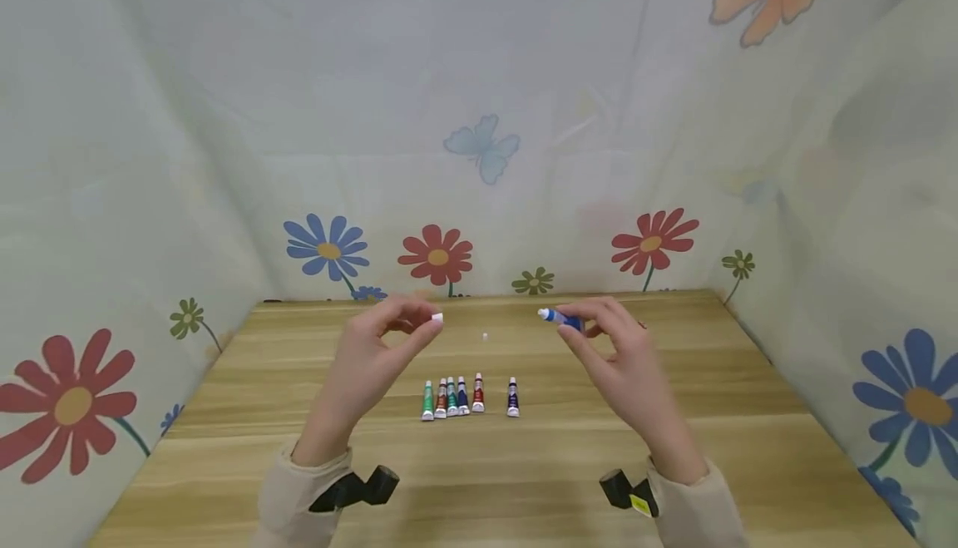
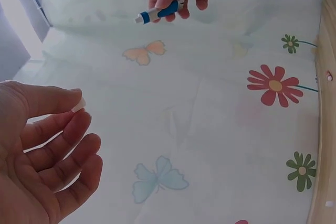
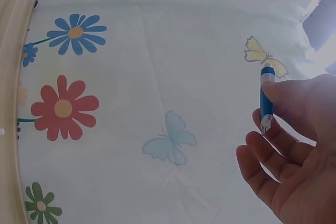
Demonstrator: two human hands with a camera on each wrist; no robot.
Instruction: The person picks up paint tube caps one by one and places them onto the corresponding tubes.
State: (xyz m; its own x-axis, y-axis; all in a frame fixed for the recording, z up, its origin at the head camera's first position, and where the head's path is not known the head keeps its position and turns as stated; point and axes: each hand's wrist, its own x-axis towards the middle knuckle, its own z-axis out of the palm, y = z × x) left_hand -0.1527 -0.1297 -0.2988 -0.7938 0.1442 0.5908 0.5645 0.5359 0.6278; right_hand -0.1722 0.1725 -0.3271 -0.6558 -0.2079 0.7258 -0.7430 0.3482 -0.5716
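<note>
My left hand (image 1: 377,357) pinches a small white cap (image 2: 79,105) between thumb and forefinger, its other fingers loosely bent. In my right hand (image 1: 617,357) a blue paint tube (image 1: 566,319) is held between thumb and fingers, its white nozzle pointing left toward the other hand. The right wrist view shows this tube (image 3: 266,98) standing nearly upright against the thumb. Both hands are raised above the table, apart from each other. The tube's far end is partly covered by fingers in the head view.
Several paint tubes lie on the wooden table (image 1: 479,481): a green tube (image 1: 428,401), an orange-brown tube, a teal tube, a blue tube, a red tube (image 1: 478,392), and a dark violet tube (image 1: 512,397) set apart rightward. Another tiny white piece (image 1: 485,336) lies behind them. Flower-printed cloth surrounds the table.
</note>
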